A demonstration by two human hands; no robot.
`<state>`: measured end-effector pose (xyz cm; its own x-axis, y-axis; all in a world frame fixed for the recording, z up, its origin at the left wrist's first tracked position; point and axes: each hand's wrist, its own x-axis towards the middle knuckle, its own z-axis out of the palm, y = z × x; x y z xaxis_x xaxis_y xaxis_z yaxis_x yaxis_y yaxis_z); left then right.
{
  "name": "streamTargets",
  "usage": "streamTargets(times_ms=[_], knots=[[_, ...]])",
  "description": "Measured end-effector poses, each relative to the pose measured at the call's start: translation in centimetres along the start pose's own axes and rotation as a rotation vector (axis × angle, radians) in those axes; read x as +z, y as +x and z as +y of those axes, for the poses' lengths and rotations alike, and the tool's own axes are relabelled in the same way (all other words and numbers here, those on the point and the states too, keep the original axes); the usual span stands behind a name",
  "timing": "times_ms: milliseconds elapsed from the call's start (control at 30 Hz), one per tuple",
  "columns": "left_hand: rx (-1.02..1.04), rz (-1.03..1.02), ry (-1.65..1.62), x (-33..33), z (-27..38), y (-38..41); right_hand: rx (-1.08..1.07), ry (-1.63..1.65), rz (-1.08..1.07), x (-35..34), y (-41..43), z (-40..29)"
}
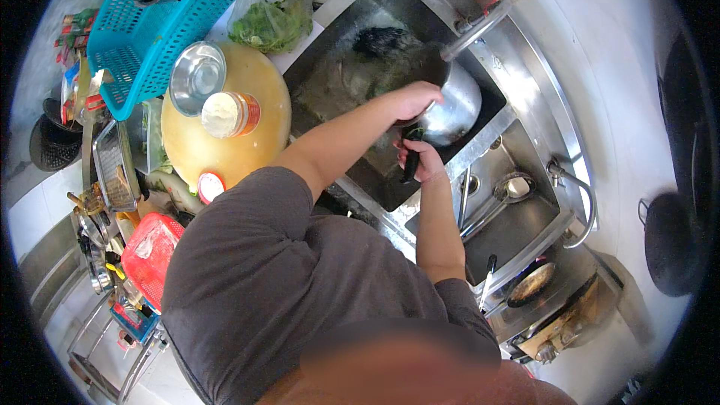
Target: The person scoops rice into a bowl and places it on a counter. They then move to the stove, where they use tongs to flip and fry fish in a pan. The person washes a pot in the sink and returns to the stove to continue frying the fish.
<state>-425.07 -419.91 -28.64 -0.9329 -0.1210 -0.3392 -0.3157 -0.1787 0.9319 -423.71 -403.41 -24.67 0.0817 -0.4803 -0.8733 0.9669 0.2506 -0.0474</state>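
A shiny metal pot (454, 107) is held tilted over the large sink basin (315, 87), its silver outer side towards the right. My right hand (424, 160) grips the pot's black handle (411, 164). At the pot's rim is my left hand (417, 100), fingers bent and partly hidden. Whether it holds anything there, I cannot tell. A metal faucet (475, 31) reaches over the basin just beyond the pot. Dark wet matter (383, 40) lies in the basin.
On the left, a round cutting board (275, 95) bears a metal bowl (198, 79) and an open jar (230, 115). Beyond it are a bag of greens (270, 25) and a teal basket (135, 45). A smaller basin (506, 236) with a ladle-like utensil (514, 187) is at right.
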Motion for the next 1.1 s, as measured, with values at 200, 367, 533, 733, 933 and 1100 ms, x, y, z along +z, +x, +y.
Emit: streamTargets(times_ms=[200,367,533,733,933,1100], knots=[[-0.363,0.741,0.986,-14.1,-8.7,2.7,-0.135,-0.304,0.046,0.5,2.2,0.3],[-0.463,0.444,1.073,-15.6,-11.6,4.8,-0.200,-0.324,0.215,0.2,2.3,2.2],[-0.415,0.689,0.479,-17.1,-16.9,3.0,-0.185,-0.616,0.308,0.5,2.4,2.3],[-0.203,0.094,0.203,-8.1,-4.1,-3.3,-0.066,-0.284,0.067,0.2,0.8,1.4],[-0.652,0.010,-0.556,0.5,-4.5,-4.8,0.008,-0.230,-0.100,-0.2,-0.4,3.1],[-0.336,-0.358,1.147,-1.7,-14.4,-7.3,-0.035,-0.225,0.055,-3.1,1.8,6.2]])
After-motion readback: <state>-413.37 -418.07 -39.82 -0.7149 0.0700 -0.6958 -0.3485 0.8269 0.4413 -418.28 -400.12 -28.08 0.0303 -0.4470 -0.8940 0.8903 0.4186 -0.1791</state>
